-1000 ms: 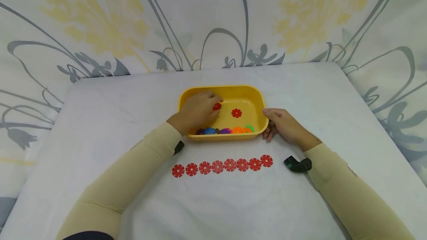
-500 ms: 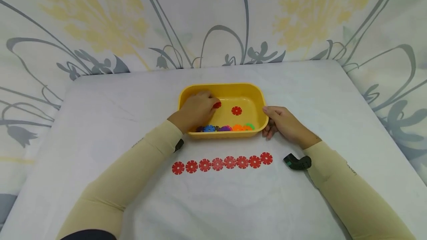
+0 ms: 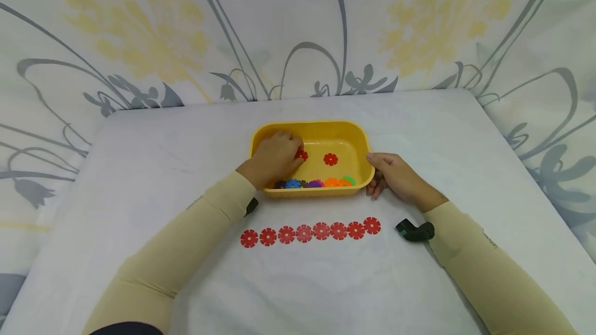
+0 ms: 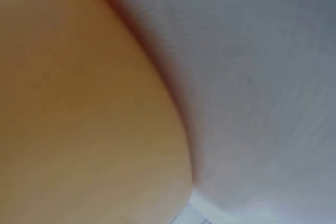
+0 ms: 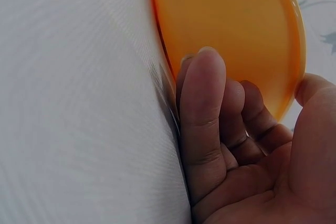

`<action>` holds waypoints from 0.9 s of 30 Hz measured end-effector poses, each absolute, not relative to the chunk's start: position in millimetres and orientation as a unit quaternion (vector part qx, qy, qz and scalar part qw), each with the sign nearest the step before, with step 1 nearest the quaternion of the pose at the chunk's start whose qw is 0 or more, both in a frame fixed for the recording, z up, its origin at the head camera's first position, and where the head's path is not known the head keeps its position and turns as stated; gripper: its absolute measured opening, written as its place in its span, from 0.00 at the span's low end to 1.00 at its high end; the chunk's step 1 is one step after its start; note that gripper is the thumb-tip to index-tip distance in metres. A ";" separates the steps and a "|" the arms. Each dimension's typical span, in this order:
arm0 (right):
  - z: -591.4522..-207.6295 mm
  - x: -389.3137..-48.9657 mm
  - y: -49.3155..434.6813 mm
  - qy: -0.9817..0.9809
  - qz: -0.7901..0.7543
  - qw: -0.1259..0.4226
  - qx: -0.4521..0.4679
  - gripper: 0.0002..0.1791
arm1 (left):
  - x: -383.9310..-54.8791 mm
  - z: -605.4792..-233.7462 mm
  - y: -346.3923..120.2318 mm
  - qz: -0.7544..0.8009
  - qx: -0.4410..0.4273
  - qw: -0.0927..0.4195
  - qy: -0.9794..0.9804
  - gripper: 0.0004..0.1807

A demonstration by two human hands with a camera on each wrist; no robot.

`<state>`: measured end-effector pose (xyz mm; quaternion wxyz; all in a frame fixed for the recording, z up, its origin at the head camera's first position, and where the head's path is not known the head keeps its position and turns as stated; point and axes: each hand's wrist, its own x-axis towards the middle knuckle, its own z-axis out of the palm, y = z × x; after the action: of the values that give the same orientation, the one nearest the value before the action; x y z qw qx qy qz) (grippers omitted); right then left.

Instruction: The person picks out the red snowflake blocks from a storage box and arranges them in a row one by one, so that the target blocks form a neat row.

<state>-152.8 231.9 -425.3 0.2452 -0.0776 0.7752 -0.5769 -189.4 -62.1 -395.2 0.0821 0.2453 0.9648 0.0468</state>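
Inside the yellow plastic tray (image 3: 346,146), my left hand (image 3: 276,155) pinches a red flower-shaped disc (image 3: 301,155) between thumb and fingers; the palm hides part of the disc. Another red disc lies on the tray floor to the right. My right hand (image 3: 395,173) holds the tray's right end, thumb on the rim and fingers against the outer wall. In the right wrist view those curled fingers (image 5: 202,93) touch the tray's orange-looking side. The left wrist view shows only the tray's outer wall (image 4: 94,103) and white cloth, not the left hand.
Along the tray's near side lie several blue, purple, orange and green discs (image 3: 315,183). In front of the tray, a row of several red discs (image 3: 321,230) lies on the white cloth (image 3: 326,283). Flower-patterned fabric (image 3: 298,25) rises behind and at the sides.
My left hand has shifted slightly within the tray, and the red disc at its fingers has moved slightly toward me. The right hand keeps its hold on the rim.
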 end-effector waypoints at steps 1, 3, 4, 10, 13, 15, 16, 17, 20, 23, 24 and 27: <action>-425.2 -152.5 232.1 0.775 -0.577 0.248 -0.077 0.30 | -189.0 -394.6 -62.3 0.057 0.240 0.095 0.964 0.16; -424.8 -151.7 232.5 0.772 -0.579 0.251 -0.078 0.30 | -188.0 -393.1 -63.1 0.079 0.228 0.122 0.963 0.16; -424.6 -151.5 232.6 0.770 -0.581 0.251 -0.079 0.30 | -188.0 -392.6 -63.7 0.091 0.221 0.134 0.962 0.16; -422.4 -153.8 231.1 0.768 -0.585 0.248 -0.081 0.30 | -189.2 -388.9 -66.3 0.158 0.199 0.183 0.950 0.15; -423.4 -154.0 230.7 0.768 -0.583 0.252 -0.079 0.30 | -187.5 -389.9 -64.9 0.168 0.216 0.186 0.944 0.10; -424.4 -153.5 230.9 0.767 -0.584 0.253 -0.081 0.30 | -185.0 -389.8 -63.6 0.165 0.231 0.181 0.942 0.07; -425.0 -153.5 230.9 0.766 -0.586 0.253 -0.084 0.30 | -183.7 -389.2 -63.2 0.166 0.234 0.179 0.941 0.05; -425.5 -153.5 231.1 0.765 -0.587 0.252 -0.088 0.30 | -182.2 -387.6 -62.7 0.170 0.233 0.180 0.941 0.05; -425.3 -154.1 230.6 0.764 -0.588 0.247 -0.092 0.30 | -177.7 -379.0 -63.2 0.200 0.219 0.181 0.938 0.07; -425.0 -154.3 230.8 0.766 -0.588 0.246 -0.088 0.30 | -172.4 -368.2 -67.3 0.243 0.207 0.166 0.933 0.11; -425.0 -154.3 230.9 0.766 -0.588 0.246 -0.088 0.30 | -170.1 -364.5 -70.2 0.253 0.208 0.154 0.932 0.12; -424.0 -154.3 231.4 0.765 -0.586 0.248 -0.093 0.29 | -161.3 -355.1 -85.4 0.285 0.206 0.114 0.929 0.16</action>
<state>-154.3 231.4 -424.0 0.2484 -0.0933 0.7654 -0.5863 -161.3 -85.4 -355.1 0.1137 0.2064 0.9291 0.2849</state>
